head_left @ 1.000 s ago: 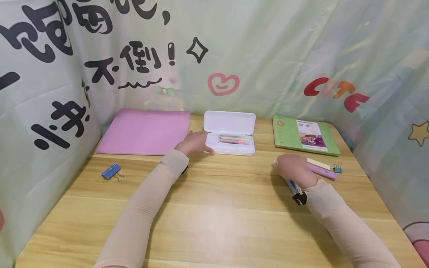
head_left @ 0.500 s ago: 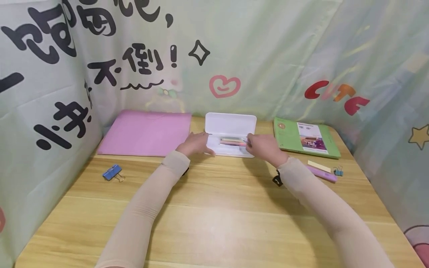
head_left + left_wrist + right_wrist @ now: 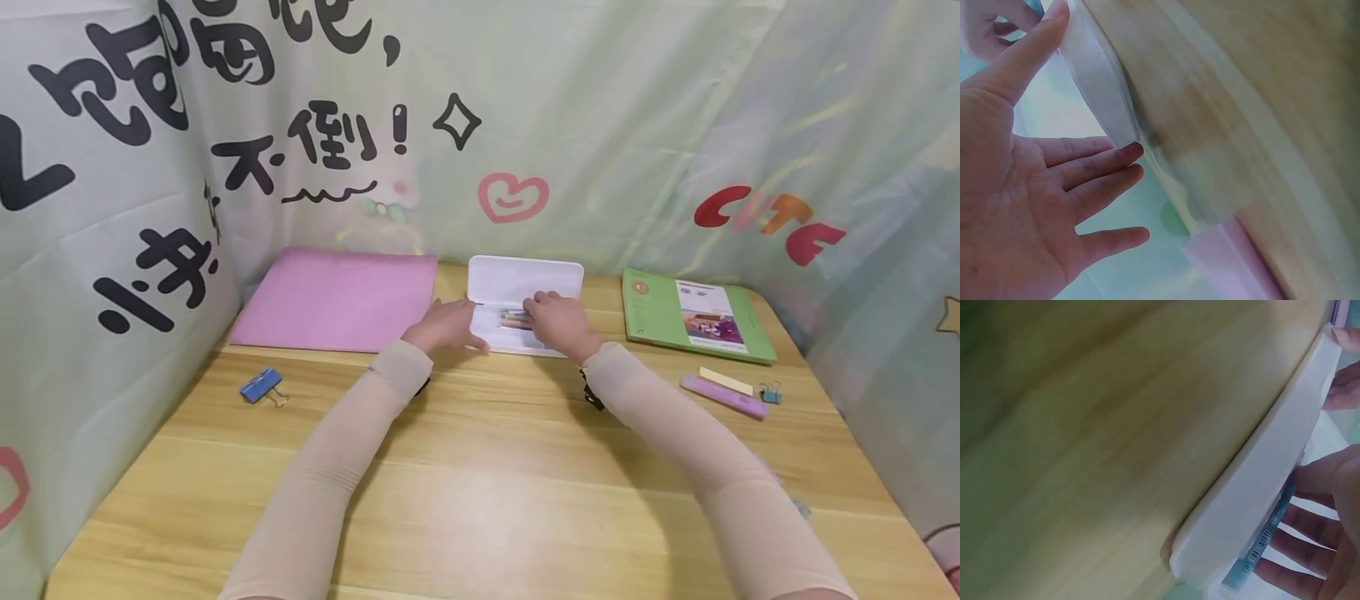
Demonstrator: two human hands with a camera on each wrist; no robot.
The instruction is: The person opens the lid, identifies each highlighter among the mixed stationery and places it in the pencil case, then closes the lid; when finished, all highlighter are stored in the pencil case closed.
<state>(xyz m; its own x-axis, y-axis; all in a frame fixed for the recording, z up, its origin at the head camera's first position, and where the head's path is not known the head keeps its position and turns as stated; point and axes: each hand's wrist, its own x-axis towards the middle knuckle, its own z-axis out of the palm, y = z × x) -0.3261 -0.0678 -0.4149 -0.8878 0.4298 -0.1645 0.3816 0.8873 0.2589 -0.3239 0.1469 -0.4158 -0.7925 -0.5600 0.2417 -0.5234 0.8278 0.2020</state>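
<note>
A white pencil case (image 3: pixel 525 282) lies with its lid raised at the middle back of the table. Several slim pens (image 3: pixel 513 317) lie inside, partly hidden. My left hand (image 3: pixel 446 325) is at the case's left end; in the left wrist view its fingers are straight and spread, with thumb and fingertips touching the case wall (image 3: pixel 1100 81). Over the right half of the case is my right hand (image 3: pixel 558 323). In the right wrist view it pinches a slim blue item with a barcode (image 3: pixel 1265 536), just inside the front wall. Its exact kind is unclear.
A pink folder (image 3: pixel 341 300) lies left of the case, a green book (image 3: pixel 652 317) to its right. A blue binder clip (image 3: pixel 261 385) is at front left. A purple stick-like item (image 3: pixel 723 397), a cream strip (image 3: pixel 726 381) and a small teal clip (image 3: pixel 771 393) lie at right.
My right hand has moved left from beside the purple item to the pencil case, bringing the slim blue item along. My left hand has stayed at the case's left end.
</note>
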